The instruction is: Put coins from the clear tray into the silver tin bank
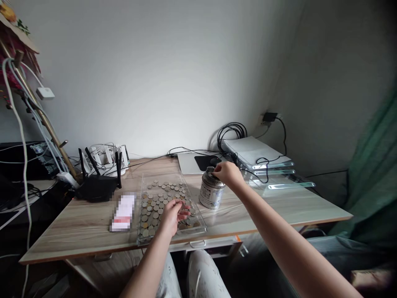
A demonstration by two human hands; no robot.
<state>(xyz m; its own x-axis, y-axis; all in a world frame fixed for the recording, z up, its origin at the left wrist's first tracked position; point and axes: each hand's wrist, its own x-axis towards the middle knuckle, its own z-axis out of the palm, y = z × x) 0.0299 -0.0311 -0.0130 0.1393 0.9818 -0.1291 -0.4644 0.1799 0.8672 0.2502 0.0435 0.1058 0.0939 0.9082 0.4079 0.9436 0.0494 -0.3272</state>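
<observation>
Two knees in pale trousers (198,277) were seen nearest the camera, below the front edge of a wooden desk (77,227). Just beyond that edge, a clear shallow tray (141,194) was set on the desk, and many coins (161,194) were spread across its floor. The left hand (173,215) was laid over the near part of the tray, its fingers curled down among the coins; whether a coin was pinched between them could not be told. A blurred white and pink card (123,212) was seen just beside the tray on its left. To the right of the tray, a small metal tin (211,188) was stood upright on the desk, apart from the tray. The right hand (228,173) was held at the top of the tin, with the fingertips closed together at its rim; whether anything was gripped there could not be told. Farther back on the left, a black router (97,186) with raised aerials was placed, and white chargers (105,157) were gathered behind it. Behind the tin, a closed laptop (189,163) with a black mouse pad (204,162) was seen. Farthest right, stacked glass shelves (273,169) and coiled black cables (231,132) were set against the wall.
</observation>
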